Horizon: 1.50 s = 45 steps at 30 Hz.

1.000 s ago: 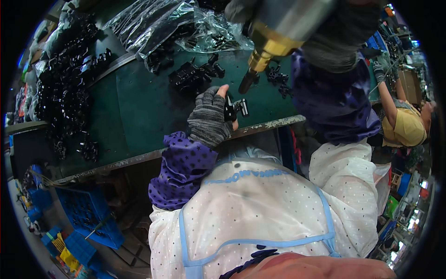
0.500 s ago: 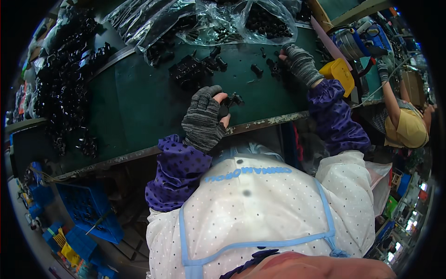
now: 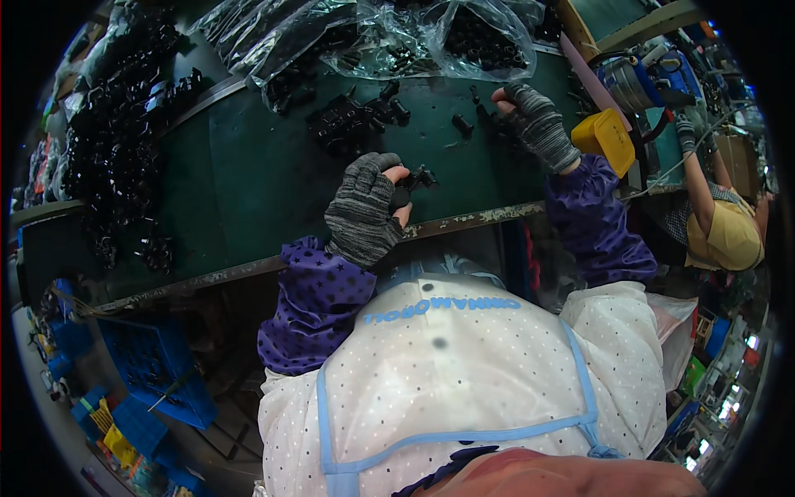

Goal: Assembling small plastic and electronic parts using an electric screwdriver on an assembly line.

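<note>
My left hand (image 3: pixel 364 207), in a grey fingerless glove, is closed around a small black plastic part (image 3: pixel 425 176) above the front edge of the green worktable (image 3: pixel 240 199). The part's end sticks out past the thumb and forefinger; the rest is hidden in the palm. Farther right, my right hand (image 3: pixel 538 126), gloved alike, has its fingers curled together over a scatter of small black pieces (image 3: pixel 490 123). What its fingertips hold, if anything, is too small to make out. One short black cylindrical piece (image 3: pixel 462 125) lies left of that hand. A cluster of black parts (image 3: pixel 339 124) lies beyond my left hand.
Clear plastic bags (image 3: pixel 480 37) of black pieces line the table's back. A large heap of black parts (image 3: pixel 116 149) covers the left side. Beside my right wrist stands a yellow container (image 3: pixel 604 139). Another person (image 3: pixel 722 224) works at far right. A blue crate (image 3: pixel 157 373) sits low left.
My right hand has shifted slightly, its fingertips drawing a little toward me and left over the small pieces. My left hand keeps its grip on the black part, nearly unmoved.
</note>
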Each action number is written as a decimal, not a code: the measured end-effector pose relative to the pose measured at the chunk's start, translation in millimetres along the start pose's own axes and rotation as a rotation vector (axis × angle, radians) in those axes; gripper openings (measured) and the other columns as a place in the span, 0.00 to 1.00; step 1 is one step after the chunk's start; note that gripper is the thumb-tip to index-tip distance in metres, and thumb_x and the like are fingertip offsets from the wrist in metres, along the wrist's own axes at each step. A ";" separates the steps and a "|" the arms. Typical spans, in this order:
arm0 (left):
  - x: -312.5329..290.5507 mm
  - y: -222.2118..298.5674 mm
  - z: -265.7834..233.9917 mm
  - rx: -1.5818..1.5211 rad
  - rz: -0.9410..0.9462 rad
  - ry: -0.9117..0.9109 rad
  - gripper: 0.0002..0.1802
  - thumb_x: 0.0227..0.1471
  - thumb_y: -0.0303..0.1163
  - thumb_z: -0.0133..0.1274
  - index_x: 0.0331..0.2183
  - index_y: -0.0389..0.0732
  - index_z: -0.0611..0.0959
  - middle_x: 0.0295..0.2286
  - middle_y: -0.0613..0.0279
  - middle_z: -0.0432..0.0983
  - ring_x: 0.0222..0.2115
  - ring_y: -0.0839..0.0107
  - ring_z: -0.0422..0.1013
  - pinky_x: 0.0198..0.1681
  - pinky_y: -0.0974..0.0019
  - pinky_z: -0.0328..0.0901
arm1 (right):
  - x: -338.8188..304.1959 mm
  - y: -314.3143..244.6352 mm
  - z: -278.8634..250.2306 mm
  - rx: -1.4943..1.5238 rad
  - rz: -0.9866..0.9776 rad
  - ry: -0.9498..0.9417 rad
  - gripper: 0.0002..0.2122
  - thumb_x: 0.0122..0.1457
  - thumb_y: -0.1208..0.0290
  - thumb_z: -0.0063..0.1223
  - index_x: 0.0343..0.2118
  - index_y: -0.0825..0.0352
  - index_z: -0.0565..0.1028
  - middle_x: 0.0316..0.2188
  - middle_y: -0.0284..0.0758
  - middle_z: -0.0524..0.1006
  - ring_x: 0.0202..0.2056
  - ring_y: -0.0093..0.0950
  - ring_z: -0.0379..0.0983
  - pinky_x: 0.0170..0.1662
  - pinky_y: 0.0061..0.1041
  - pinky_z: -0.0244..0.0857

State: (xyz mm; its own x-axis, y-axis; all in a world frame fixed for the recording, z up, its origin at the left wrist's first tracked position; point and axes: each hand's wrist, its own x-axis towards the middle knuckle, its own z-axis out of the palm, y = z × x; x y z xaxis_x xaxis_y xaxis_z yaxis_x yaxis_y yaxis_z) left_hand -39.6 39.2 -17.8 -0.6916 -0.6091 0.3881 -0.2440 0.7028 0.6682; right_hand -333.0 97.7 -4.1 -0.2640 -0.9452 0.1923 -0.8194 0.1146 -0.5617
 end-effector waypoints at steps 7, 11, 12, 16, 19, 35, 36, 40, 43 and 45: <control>-1.7 0.4 0.5 0.020 0.045 0.009 0.27 0.31 0.22 0.60 0.40 0.44 0.76 0.41 0.57 0.71 0.44 0.57 0.67 0.47 0.60 0.64 | -8.3 -76.9 18.3 1.008 0.342 -0.623 0.13 0.59 0.62 0.48 0.35 0.69 0.75 0.25 0.28 0.73 0.25 0.16 0.68 0.28 0.15 0.65; -2.1 1.2 1.8 0.079 0.079 0.005 0.29 0.30 0.20 0.59 0.41 0.49 0.79 0.41 0.60 0.71 0.43 0.58 0.67 0.45 0.61 0.66 | -7.5 -82.9 29.4 1.021 0.406 -0.655 0.14 0.60 0.61 0.47 0.36 0.69 0.74 0.23 0.29 0.71 0.23 0.17 0.67 0.29 0.16 0.63; -1.8 1.2 2.6 0.108 0.110 0.008 0.29 0.30 0.20 0.59 0.41 0.50 0.80 0.40 0.60 0.71 0.43 0.59 0.68 0.44 0.62 0.66 | -7.7 -82.4 30.3 0.994 0.401 -0.647 0.14 0.60 0.61 0.47 0.36 0.69 0.74 0.23 0.29 0.71 0.24 0.17 0.67 0.29 0.16 0.64; -2.3 1.5 3.9 0.108 0.077 0.009 0.30 0.29 0.20 0.59 0.41 0.54 0.81 0.39 0.62 0.72 0.42 0.61 0.68 0.43 0.64 0.67 | -13.7 -80.5 26.3 0.902 0.401 -0.491 0.12 0.58 0.64 0.51 0.36 0.69 0.75 0.25 0.29 0.73 0.25 0.16 0.68 0.30 0.16 0.64; -3.0 2.2 4.2 0.120 0.076 0.008 0.30 0.29 0.19 0.59 0.41 0.53 0.81 0.39 0.62 0.72 0.42 0.61 0.68 0.43 0.64 0.67 | -15.0 -81.7 28.5 0.538 -0.002 -0.475 0.09 0.55 0.69 0.54 0.35 0.69 0.75 0.25 0.29 0.73 0.25 0.14 0.68 0.30 0.16 0.64; -5.1 4.9 5.2 0.035 0.041 0.015 0.29 0.32 0.18 0.59 0.41 0.51 0.81 0.39 0.61 0.72 0.42 0.61 0.67 0.44 0.64 0.66 | -56.0 -81.0 59.6 -0.003 -0.394 -0.041 0.19 0.46 0.82 0.53 0.44 0.64 0.73 0.35 0.39 0.75 0.35 0.36 0.74 0.35 0.28 0.69; -5.3 5.0 4.9 0.038 0.042 0.014 0.29 0.32 0.18 0.59 0.41 0.51 0.81 0.39 0.61 0.72 0.42 0.60 0.67 0.44 0.64 0.66 | -58.2 -82.3 59.6 0.088 -0.388 -0.018 0.20 0.46 0.81 0.53 0.46 0.63 0.72 0.37 0.40 0.74 0.37 0.36 0.74 0.37 0.29 0.69; -6.9 5.7 3.1 0.077 0.038 -0.013 0.29 0.31 0.18 0.59 0.41 0.51 0.81 0.39 0.61 0.72 0.43 0.60 0.67 0.44 0.63 0.67 | -43.6 -63.0 34.9 0.227 -0.326 -0.056 0.19 0.47 0.80 0.53 0.45 0.65 0.71 0.37 0.40 0.75 0.38 0.36 0.74 0.41 0.29 0.68; -7.4 6.4 3.8 0.088 0.052 -0.002 0.29 0.30 0.18 0.58 0.40 0.52 0.81 0.39 0.61 0.72 0.43 0.59 0.67 0.43 0.63 0.67 | -7.8 -23.9 -0.5 0.365 0.017 -0.044 0.16 0.52 0.78 0.52 0.45 0.67 0.72 0.36 0.38 0.77 0.35 0.26 0.74 0.39 0.23 0.68; -7.6 6.8 4.3 0.099 0.054 0.012 0.29 0.30 0.18 0.58 0.40 0.52 0.81 0.39 0.61 0.72 0.43 0.59 0.67 0.43 0.63 0.67 | 20.5 -0.9 -9.5 0.115 -0.021 0.010 0.12 0.52 0.77 0.52 0.40 0.66 0.73 0.32 0.39 0.77 0.35 0.31 0.75 0.38 0.27 0.67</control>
State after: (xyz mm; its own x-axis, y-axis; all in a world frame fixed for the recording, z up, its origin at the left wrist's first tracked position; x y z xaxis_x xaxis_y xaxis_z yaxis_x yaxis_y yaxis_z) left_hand -38.9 50.2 -19.0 -0.6973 -0.5735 0.4300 -0.2729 0.7671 0.5806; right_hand -342.5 81.2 8.0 -0.2525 -0.9439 0.2127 -0.7613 0.0581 -0.6458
